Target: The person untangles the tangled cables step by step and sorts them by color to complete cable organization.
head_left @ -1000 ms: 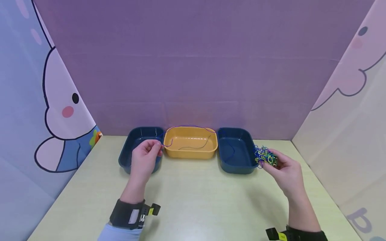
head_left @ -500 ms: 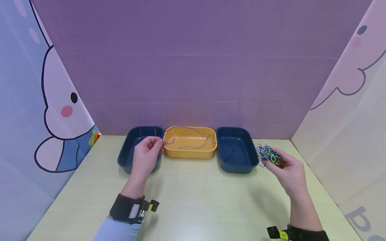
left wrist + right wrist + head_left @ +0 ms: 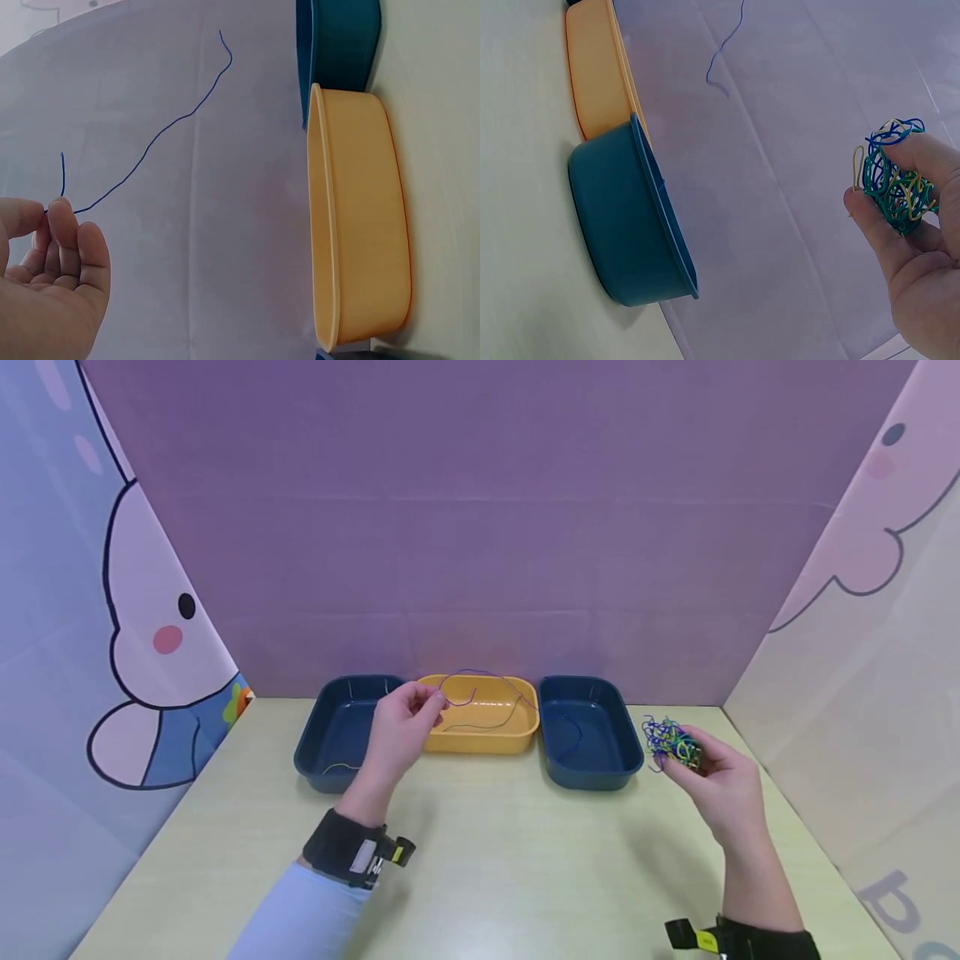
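Observation:
My left hand [image 3: 405,722] pinches a thin blue-purple wire [image 3: 154,141] between thumb and index finger. The wire bows out to the right in the head view, over the yellow bin [image 3: 480,743], with a short end bent up by the fingertips. Right of the bins, my right hand [image 3: 723,797] grips a tangled bundle of wires [image 3: 885,176] in blue, green and yellow between thumb and fingers. Loose strands stick out of that bundle. The left hand is raised between the left dark blue bin [image 3: 322,781] and the yellow one.
Another dark blue bin [image 3: 592,781] stands right of the yellow bin, with a blue wire [image 3: 579,735] inside. A yellowish wire [image 3: 341,766] lies in the left bin, a dark wire [image 3: 495,727] in the yellow one. Behind the bins rises a purple backdrop [image 3: 480,527].
My left hand has moved right and slightly up with the blue-purple wire, from over the left bin to the yellow bin's left side. My right hand has drifted slightly right with the bundle.

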The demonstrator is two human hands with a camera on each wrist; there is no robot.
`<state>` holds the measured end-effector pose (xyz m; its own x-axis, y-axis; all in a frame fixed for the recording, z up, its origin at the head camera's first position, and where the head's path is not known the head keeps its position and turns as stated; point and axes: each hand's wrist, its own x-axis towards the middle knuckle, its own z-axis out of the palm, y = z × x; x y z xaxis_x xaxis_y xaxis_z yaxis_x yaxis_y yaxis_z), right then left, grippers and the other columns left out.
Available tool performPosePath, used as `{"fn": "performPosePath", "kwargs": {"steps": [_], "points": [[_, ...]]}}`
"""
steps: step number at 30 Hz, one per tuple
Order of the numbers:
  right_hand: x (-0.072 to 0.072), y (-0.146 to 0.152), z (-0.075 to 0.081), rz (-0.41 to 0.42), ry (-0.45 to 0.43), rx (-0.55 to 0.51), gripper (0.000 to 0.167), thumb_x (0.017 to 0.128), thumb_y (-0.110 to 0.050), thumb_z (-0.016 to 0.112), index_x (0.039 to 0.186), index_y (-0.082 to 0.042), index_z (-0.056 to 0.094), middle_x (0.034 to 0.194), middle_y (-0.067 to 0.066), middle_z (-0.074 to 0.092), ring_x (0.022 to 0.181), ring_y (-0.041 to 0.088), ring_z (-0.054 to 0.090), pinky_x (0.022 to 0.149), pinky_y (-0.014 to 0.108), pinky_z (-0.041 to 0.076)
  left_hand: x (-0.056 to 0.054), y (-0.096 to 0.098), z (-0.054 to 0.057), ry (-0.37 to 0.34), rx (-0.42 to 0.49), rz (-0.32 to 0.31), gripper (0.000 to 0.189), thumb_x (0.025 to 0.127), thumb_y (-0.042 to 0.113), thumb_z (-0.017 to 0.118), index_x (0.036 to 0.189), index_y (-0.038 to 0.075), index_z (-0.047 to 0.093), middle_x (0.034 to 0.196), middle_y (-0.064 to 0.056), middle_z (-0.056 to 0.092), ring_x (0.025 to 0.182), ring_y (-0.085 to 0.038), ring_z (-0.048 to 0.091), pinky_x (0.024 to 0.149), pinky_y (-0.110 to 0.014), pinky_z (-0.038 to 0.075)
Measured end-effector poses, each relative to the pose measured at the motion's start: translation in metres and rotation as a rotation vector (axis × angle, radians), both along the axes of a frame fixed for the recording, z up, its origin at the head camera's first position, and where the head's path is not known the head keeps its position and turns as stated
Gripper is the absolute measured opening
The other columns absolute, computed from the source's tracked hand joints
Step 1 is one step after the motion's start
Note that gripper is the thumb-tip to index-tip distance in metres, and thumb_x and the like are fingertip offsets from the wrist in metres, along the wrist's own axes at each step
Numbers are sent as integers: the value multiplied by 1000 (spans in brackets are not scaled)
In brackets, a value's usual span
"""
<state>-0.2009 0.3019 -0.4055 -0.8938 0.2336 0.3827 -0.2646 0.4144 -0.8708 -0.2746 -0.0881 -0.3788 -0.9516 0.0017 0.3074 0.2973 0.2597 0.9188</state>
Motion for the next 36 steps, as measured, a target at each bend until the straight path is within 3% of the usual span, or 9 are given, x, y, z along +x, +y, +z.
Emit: {"fn": "performPosePath", "kwargs": {"steps": [6,15,25,32,36], "points": [[-1,0,0,-6,2,-10,44,80,-3,77,122,-2,65,96,-18,69,80,-1,66,68,16,56,-15,25,1,71,-93,-36,16,95,24,61,95,9,68,83,-6,66,74,-22,63,61,-29,52],[-1,1,0,4,-4,-32,44,80,-4,77,123,-2,64,99,-18,69,84,-1,67,70,16,56,-28,66,0,36,-214,-85,15,95,27,62,93,13,66,84,-2,65,75,-18,58,63,-26,51],[0,-1,1,6,-2,-60,45,80,-4,78,122,-2,64,98,-16,70,83,0,67,69,16,56,-39,112,-13,89,-316,-100,15,94,24,62,90,11,67,79,0,66,72,-13,56,66,-24,48],[0,-2,1,1,4,-61,44,79,-3,78,121,-2,65,98,-15,70,82,0,67,69,16,56,-42,142,-28,-7,-390,-142,16,96,27,60,93,12,66,79,1,63,68,-13,55,60,-21,48],[1,-2,0,13,4,-62,45,79,-4,78,122,-3,64,99,-15,70,83,1,67,70,17,56,-44,156,-35,-22,-504,-142,15,96,27,61,92,14,66,80,3,64,69,-11,56,62,-21,48]]}}
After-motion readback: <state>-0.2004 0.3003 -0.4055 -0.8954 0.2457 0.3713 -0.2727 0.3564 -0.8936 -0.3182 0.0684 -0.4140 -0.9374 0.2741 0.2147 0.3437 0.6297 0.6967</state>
